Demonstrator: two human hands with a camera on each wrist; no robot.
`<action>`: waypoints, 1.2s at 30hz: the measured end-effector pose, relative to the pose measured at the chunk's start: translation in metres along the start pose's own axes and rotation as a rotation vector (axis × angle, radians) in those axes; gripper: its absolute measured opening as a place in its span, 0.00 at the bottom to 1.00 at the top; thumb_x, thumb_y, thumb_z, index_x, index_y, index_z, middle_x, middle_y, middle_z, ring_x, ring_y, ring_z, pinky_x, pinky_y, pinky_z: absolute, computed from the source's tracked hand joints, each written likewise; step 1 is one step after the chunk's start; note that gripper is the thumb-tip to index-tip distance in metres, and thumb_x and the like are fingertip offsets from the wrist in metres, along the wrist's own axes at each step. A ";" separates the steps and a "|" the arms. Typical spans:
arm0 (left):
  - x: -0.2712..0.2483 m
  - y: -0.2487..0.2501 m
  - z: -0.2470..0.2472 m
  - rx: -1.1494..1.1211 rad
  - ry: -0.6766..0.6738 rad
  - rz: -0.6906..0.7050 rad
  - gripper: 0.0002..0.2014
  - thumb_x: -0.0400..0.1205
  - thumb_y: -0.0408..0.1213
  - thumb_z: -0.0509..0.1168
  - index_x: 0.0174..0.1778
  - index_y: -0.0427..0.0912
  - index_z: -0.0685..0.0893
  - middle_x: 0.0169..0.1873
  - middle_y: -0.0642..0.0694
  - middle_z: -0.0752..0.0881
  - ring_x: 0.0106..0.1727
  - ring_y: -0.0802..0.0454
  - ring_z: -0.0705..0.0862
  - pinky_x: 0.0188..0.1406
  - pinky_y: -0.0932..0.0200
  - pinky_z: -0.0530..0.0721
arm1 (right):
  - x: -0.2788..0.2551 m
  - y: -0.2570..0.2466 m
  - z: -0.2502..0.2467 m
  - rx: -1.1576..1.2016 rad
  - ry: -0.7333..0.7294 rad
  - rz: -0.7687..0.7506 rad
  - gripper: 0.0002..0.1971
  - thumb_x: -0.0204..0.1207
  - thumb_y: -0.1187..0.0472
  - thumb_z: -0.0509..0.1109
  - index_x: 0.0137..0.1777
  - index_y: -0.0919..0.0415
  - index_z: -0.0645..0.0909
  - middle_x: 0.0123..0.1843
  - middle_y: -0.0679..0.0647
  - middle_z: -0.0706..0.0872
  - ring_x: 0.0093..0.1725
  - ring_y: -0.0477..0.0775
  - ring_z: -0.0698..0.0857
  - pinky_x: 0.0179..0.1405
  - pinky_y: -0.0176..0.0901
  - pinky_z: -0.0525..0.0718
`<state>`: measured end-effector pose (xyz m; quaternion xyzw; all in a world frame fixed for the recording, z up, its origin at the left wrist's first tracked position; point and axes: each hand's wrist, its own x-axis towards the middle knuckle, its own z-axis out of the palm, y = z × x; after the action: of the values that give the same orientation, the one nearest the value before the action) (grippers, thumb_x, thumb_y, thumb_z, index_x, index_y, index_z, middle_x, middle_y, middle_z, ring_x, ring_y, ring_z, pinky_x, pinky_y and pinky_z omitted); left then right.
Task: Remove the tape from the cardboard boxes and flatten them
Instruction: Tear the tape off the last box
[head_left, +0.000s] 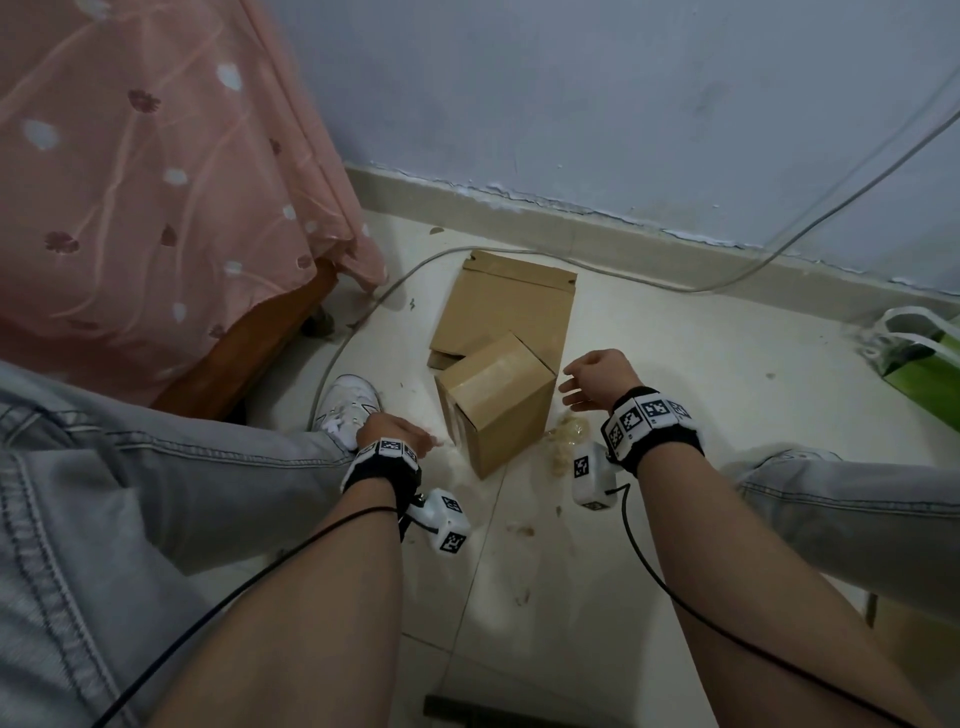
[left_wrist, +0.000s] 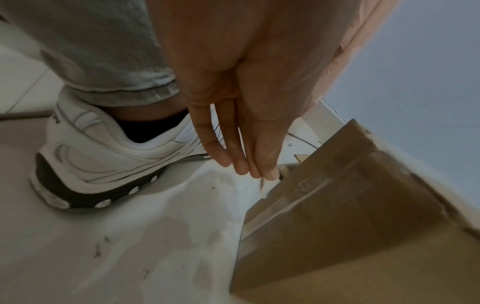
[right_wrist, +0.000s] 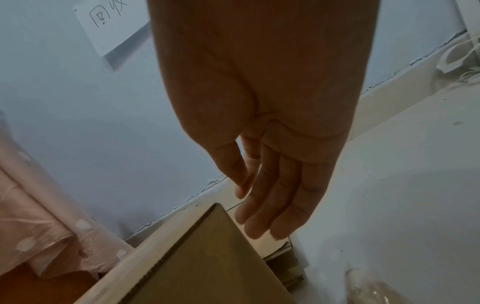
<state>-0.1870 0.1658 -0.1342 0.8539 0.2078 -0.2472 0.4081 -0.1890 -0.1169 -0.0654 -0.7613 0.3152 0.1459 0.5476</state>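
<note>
A closed brown cardboard box (head_left: 498, 400) stands on the pale floor between my hands. Clear tape (left_wrist: 298, 205) runs along its left face. Behind it lies a flattened cardboard box (head_left: 509, 306), whose edge shows in the right wrist view (right_wrist: 283, 255). My left hand (head_left: 395, 431) is low at the box's left side, and its straight fingers (left_wrist: 241, 162) point down at the taped face (left_wrist: 350, 205). A pale sliver of tape hangs at their tips; whether it is held is unclear. My right hand (head_left: 597, 379) hovers just right of the box top (right_wrist: 207, 257), fingers (right_wrist: 262, 216) relaxed and empty.
A crumpled wad of peeled tape (head_left: 569, 436) lies on the floor right of the box. My white shoe (head_left: 348, 410) is beside the left hand. A bed with a pink cover (head_left: 156, 182) stands at left, a cable (head_left: 363, 312) crosses the floor, and a green bag (head_left: 919, 358) sits far right.
</note>
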 end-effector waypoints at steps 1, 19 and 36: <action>0.001 0.000 0.002 0.038 -0.002 -0.002 0.08 0.66 0.41 0.81 0.36 0.44 0.92 0.38 0.45 0.92 0.45 0.44 0.91 0.53 0.48 0.90 | 0.000 0.002 0.000 0.000 0.001 0.003 0.11 0.84 0.67 0.57 0.54 0.69 0.81 0.40 0.63 0.89 0.35 0.61 0.88 0.44 0.54 0.90; 0.039 0.002 0.018 0.345 -0.093 -0.136 0.40 0.41 0.67 0.80 0.43 0.43 0.91 0.43 0.46 0.91 0.48 0.44 0.90 0.51 0.50 0.89 | 0.006 -0.001 0.003 -0.068 0.079 -0.050 0.12 0.82 0.66 0.58 0.53 0.66 0.83 0.42 0.63 0.90 0.36 0.61 0.90 0.42 0.53 0.92; -0.001 0.045 -0.009 -0.042 0.090 -0.043 0.16 0.71 0.45 0.79 0.40 0.34 0.89 0.40 0.36 0.90 0.44 0.37 0.89 0.52 0.43 0.89 | 0.004 -0.012 0.016 -0.233 -0.003 -0.163 0.21 0.78 0.53 0.67 0.71 0.51 0.79 0.62 0.58 0.86 0.60 0.60 0.85 0.63 0.59 0.85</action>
<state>-0.1604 0.1464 -0.1017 0.8507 0.2494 -0.2131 0.4108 -0.1758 -0.1008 -0.0645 -0.8425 0.2324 0.1377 0.4661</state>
